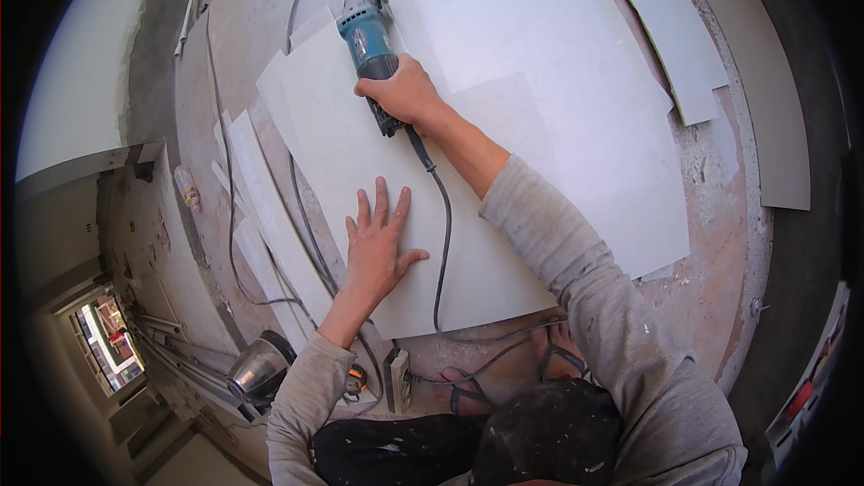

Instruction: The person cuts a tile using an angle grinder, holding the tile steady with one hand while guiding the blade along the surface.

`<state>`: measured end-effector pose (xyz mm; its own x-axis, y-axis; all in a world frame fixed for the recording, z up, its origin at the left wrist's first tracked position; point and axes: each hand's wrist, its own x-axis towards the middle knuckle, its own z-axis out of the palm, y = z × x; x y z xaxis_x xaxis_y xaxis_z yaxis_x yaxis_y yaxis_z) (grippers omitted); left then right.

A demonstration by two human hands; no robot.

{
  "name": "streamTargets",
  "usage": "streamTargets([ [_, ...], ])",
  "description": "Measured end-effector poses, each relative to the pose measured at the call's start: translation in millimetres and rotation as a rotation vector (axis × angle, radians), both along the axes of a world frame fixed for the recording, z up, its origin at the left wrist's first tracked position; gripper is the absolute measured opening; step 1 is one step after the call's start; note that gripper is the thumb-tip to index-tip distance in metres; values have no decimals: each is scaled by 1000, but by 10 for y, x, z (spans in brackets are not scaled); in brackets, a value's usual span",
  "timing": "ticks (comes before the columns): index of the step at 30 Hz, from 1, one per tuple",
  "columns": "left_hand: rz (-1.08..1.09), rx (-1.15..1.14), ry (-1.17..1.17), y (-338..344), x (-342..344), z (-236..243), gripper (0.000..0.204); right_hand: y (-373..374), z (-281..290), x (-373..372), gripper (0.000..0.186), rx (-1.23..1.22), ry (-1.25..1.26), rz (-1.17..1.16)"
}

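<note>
My right hand (402, 87) grips a teal and black angle grinder (364, 29) near the far edge of a large white sheet (585, 171), with the disc at the tool's top end. A dark cord (440, 251) runs from the grinder down across the sheet toward the near edge. My left hand (376, 247) lies on the sheet's lower left, palm down, fingers spread, holding nothing. Below the sheet's near edge are my sandalled feet (465, 389).
White offcut strips (262, 172) and cables lie left, beside a plastic bottle (187, 187). A power strip (399, 381), a tape measure (355, 382) and a metal-bodied object (259, 365) sit at lower left. Narrow boards (684, 54) and a grey panel (760, 81) lie right.
</note>
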<state>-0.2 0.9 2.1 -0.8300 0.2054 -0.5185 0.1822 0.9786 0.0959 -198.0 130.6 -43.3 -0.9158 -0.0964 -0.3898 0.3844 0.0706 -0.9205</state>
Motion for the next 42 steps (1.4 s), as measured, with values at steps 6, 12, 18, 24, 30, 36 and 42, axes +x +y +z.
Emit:
streamTargets([
  [6, 0, 23, 14, -15, 19, -19, 108, -5, 8, -96, 68, -19, 10, -28],
  [12, -3, 15, 11, -3, 11, -9, 108, 18, 62, -165, 66, -66, -31, -13],
  [18, -13, 6, 17, -3, 7, -13, 109, 10, 22, -90, 65, -48, -15, -25],
  [24, -18, 1, 23, -18, 15, -27, 109, 18, 17, 50, 66, 4, -5, -14],
  [30, -9, 10, 19, -3, 9, -25, 109, 53, 22, 156, 64, -13, -13, -1],
  [36, -3, -2, 6, 5, 1, 1, 109, 51, 23, 185, 63, -15, -7, -4],
  [42, 4, 29, 9, -17, 15, 11, 108, 43, 46, 106, 61, -29, -19, -5],
])
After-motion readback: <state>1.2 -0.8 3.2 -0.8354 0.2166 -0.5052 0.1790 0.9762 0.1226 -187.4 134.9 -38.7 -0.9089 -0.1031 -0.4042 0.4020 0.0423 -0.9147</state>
